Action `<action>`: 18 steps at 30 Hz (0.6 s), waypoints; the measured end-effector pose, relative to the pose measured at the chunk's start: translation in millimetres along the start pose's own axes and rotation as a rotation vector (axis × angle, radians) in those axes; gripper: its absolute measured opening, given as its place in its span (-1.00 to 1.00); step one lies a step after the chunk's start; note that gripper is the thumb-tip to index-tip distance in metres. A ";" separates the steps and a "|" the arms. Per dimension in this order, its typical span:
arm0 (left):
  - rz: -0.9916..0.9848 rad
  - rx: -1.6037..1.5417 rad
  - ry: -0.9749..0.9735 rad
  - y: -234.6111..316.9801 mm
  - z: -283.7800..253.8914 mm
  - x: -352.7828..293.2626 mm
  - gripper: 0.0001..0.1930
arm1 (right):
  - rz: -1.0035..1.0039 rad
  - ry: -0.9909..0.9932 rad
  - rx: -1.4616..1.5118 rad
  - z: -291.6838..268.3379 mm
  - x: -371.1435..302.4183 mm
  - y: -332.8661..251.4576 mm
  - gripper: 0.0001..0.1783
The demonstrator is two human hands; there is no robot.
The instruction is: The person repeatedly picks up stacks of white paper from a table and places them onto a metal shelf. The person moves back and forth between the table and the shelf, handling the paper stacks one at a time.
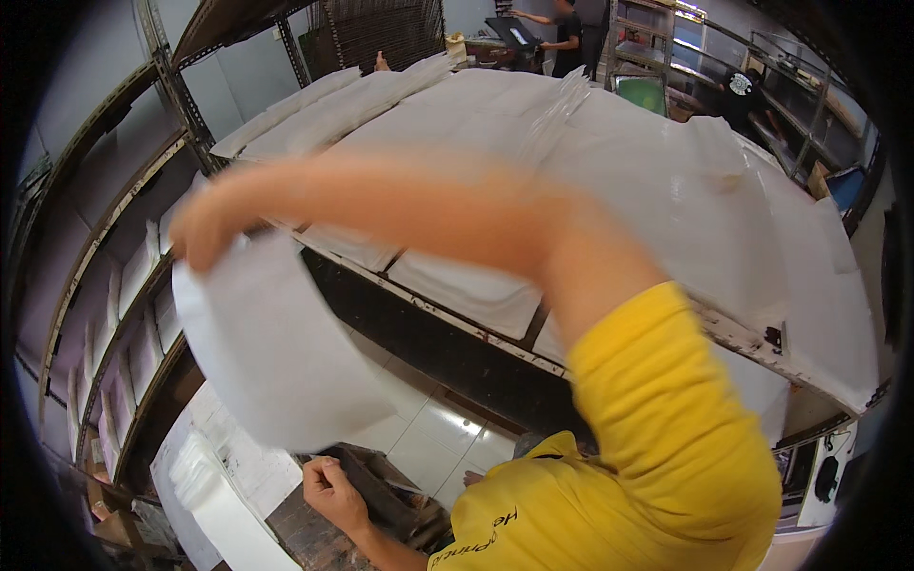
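My right arm reaches across the view to the left, smeared by motion. At its end my right hand grips the upper edge of a white sheet, thin like paper or plastic film. The sheet hangs curved below the hand, over a work table. My left hand is curled into a fist low down, close to the table's edge and below the sheet's lower corner. Nothing shows in its fingers. A pile of white sheets lies on the table to the left of that fist.
A long rack bears wide layers of white sheets ahead and to the right. Metal shelves with more white stacks stand at the left. Tiled floor shows between rack and table. Other people are at the back.
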State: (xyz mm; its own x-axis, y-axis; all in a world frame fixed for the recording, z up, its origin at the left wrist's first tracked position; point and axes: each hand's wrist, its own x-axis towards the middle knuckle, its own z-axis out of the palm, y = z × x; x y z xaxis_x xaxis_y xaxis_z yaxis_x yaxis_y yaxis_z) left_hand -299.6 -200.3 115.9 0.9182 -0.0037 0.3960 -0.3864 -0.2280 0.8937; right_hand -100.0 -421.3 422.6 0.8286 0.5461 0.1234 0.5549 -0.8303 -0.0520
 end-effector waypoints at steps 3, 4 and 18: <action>-0.048 0.097 -0.021 -3.4 7.0 -24.3 -0.82 | 0.175 0.055 -0.075 -99.2 -102.6 43.9 -0.63; -0.068 0.111 -0.056 -13.4 11.0 -34.5 -0.82 | 0.118 0.059 -0.288 -128.9 -143.3 80.6 -0.62; -0.209 0.229 -0.503 -12.6 96.4 -89.5 -0.73 | 1.422 0.769 0.234 -162.9 -681.0 127.7 -0.78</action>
State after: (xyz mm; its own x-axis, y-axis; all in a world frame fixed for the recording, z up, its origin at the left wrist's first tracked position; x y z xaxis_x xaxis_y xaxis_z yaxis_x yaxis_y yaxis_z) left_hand -368.5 -291.0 48.8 0.9228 -0.3849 0.0174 -0.2154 -0.4777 0.8517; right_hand -605.6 -917.4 493.3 0.4627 -0.8411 0.2801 -0.5217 -0.5138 -0.6811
